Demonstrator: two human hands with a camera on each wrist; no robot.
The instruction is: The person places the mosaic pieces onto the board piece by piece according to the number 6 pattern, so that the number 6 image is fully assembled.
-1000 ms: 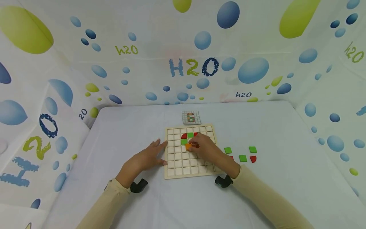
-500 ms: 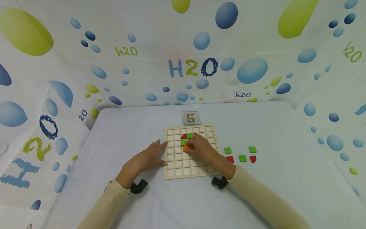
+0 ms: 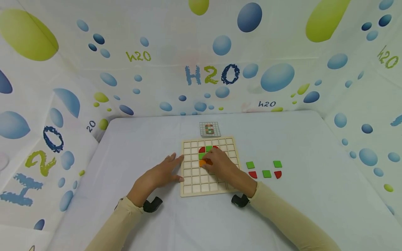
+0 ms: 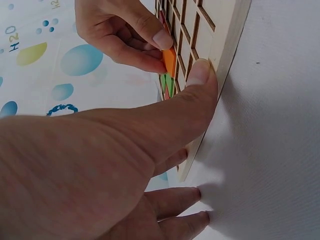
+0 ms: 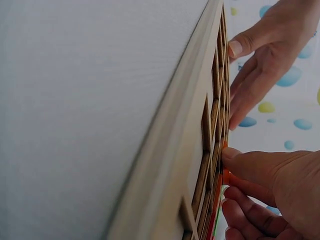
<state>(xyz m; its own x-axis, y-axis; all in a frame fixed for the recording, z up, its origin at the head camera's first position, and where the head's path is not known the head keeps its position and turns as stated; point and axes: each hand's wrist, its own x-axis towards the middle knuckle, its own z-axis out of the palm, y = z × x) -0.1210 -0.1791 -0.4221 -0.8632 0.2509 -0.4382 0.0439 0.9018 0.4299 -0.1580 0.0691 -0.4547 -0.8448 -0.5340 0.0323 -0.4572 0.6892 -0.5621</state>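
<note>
My right hand (image 3: 223, 165) pinches an orange square tile (image 3: 202, 163) between thumb and finger, at a cell of the wooden grid board (image 3: 196, 180). Directly behind that tile lies a green square tile (image 3: 202, 156). A red quarter-round tile (image 3: 202, 150) and another green tile (image 3: 208, 149) sit in the row beyond. Part of a second red piece shows beside my knuckles; my palm hides some cells. My left hand (image 3: 159, 173) rests at the board's left edge, its thumb (image 4: 200, 75) touching the rim and its fingers extended.
Behind the board lies a pattern card (image 3: 209, 129) with a coloured figure on a grid. To the right on the white cloth are several loose tiles, among them a green square (image 3: 266, 173) and a red quarter-round (image 3: 278, 174). A printed curtain stands around the table.
My right hand has shifted left with the orange tile, which now sits at the cell just below the green tile. The left hand stays where it was.
</note>
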